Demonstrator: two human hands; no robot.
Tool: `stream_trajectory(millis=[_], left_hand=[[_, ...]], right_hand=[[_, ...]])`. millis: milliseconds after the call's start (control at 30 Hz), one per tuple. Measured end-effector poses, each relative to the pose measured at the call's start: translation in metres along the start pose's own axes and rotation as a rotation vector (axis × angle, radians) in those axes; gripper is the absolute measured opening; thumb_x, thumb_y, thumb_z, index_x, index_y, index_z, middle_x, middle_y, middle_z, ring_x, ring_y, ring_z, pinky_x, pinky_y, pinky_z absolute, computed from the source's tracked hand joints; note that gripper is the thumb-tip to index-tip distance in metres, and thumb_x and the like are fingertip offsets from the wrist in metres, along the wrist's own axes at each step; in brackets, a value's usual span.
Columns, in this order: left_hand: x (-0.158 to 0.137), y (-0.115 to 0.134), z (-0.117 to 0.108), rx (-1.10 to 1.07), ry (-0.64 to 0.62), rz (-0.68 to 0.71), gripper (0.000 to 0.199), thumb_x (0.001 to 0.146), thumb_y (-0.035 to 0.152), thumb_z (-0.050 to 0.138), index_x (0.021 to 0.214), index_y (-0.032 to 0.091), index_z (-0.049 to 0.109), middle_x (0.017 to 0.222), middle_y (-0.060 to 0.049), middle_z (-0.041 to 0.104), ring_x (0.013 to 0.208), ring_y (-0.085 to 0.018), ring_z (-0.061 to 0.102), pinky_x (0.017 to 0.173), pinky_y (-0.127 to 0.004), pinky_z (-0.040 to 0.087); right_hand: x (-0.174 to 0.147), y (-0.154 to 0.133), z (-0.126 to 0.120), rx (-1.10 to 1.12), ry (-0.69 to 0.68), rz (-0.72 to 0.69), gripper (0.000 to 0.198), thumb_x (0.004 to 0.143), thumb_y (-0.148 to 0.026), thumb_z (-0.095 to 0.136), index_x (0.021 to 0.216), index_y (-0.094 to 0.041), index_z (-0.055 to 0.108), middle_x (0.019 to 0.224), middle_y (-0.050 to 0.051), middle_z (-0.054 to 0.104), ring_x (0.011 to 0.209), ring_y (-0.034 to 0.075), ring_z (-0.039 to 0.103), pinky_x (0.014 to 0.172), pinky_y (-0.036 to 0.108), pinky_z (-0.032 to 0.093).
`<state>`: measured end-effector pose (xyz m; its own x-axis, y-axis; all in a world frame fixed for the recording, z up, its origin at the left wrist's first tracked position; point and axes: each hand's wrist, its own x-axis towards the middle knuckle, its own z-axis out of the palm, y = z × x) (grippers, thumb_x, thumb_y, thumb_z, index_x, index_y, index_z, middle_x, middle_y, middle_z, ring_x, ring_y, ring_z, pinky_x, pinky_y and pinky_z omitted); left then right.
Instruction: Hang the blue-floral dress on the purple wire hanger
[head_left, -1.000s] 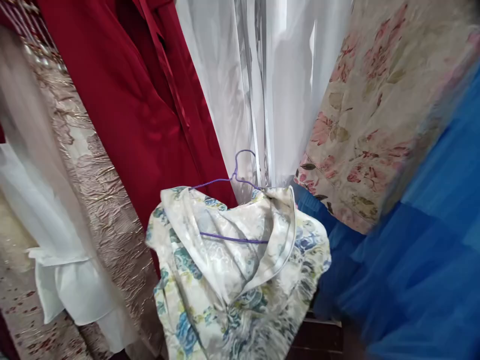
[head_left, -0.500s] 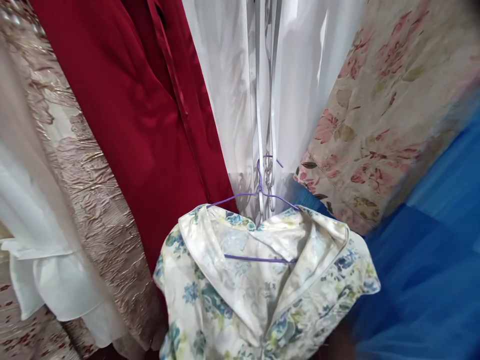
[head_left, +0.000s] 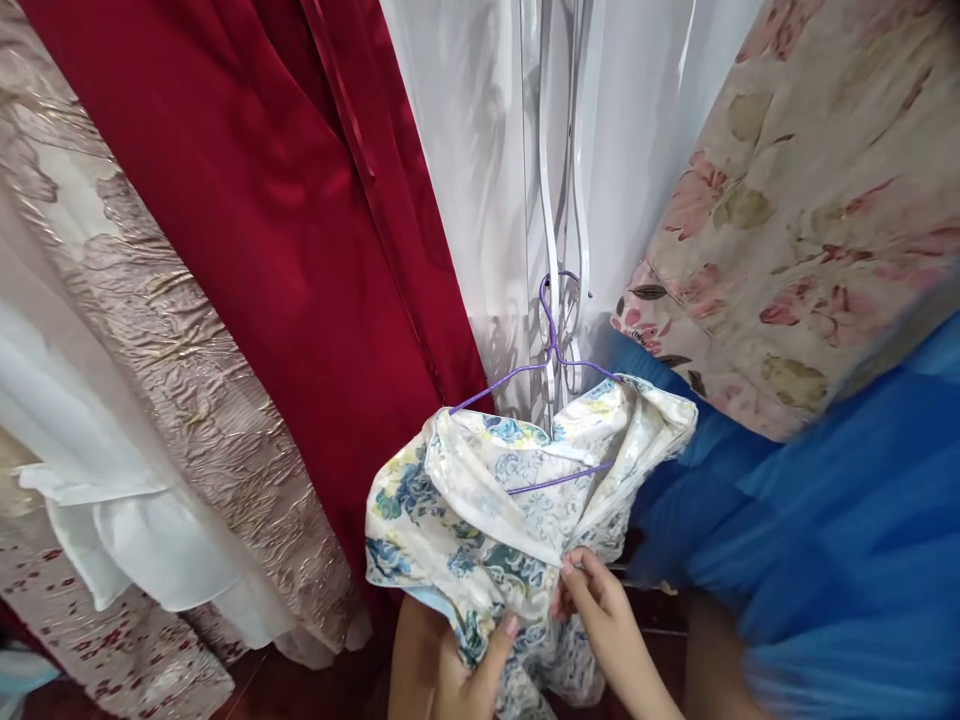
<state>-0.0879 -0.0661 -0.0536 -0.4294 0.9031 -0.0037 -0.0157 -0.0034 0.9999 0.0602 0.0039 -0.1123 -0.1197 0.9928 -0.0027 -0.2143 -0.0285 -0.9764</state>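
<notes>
A white floral blouse [head_left: 420, 500] with blue, green and yellow flowers hangs in front of me on a purple wire hanger [head_left: 553, 345]. Its V-shaped neckline gapes, and the hanger's lower bar shows inside. My right hand [head_left: 600, 600] pinches the blouse's front edge at the bottom of the neckline. Lower down, my left hand [head_left: 480, 675] grips the front fabric, thumb on top and the other fingers mostly hidden behind the cloth. White straps [head_left: 551, 200] dangle just at the hanger's hook.
Behind the blouse hang a dark red dress [head_left: 300, 250], white fabric [head_left: 465, 150] and a beige floral garment [head_left: 750, 250]. Blue tulle [head_left: 840, 540] fills the lower right. A textured pinkish garment [head_left: 195, 340] and a white ruffled one [head_left: 142, 540] hang at left.
Both hands have come into view from below and taken hold of the blouse front. The blouse now hangs tilted, its right shoulder drawn inward. The view has shifted somewhat.
</notes>
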Motion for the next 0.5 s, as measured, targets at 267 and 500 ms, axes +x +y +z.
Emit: stream_trajectory(millis=[267,500], left_hand=[[0.026,-0.040,0.003,0.031,0.483,0.247,0.055,0.074,0.045,0.078,0.118,0.018,0.060,0.115,-0.013,0.068,0.114,-0.033,0.063,0.099,-0.043,0.051],[0.006,-0.072,0.037,0.341,-0.126,0.423,0.016,0.093,0.028,0.056,0.107,0.023,0.061,0.101,-0.009,0.067,0.097,-0.024,0.065,0.087,-0.038,0.055]], right_hand=[[-0.017,0.007,-0.006,-0.050,0.008,0.079,0.049,0.094,-0.067,0.047,0.072,-0.023,0.044,0.052,-0.008,0.038,0.047,0.012,0.041,0.050,0.026,0.038],[-0.043,-0.009,0.004,-0.074,0.010,0.035,0.045,0.093,-0.057,0.058,0.070,-0.019,0.052,0.053,-0.006,0.043,0.050,0.010,0.038,0.051,0.025,0.031]])
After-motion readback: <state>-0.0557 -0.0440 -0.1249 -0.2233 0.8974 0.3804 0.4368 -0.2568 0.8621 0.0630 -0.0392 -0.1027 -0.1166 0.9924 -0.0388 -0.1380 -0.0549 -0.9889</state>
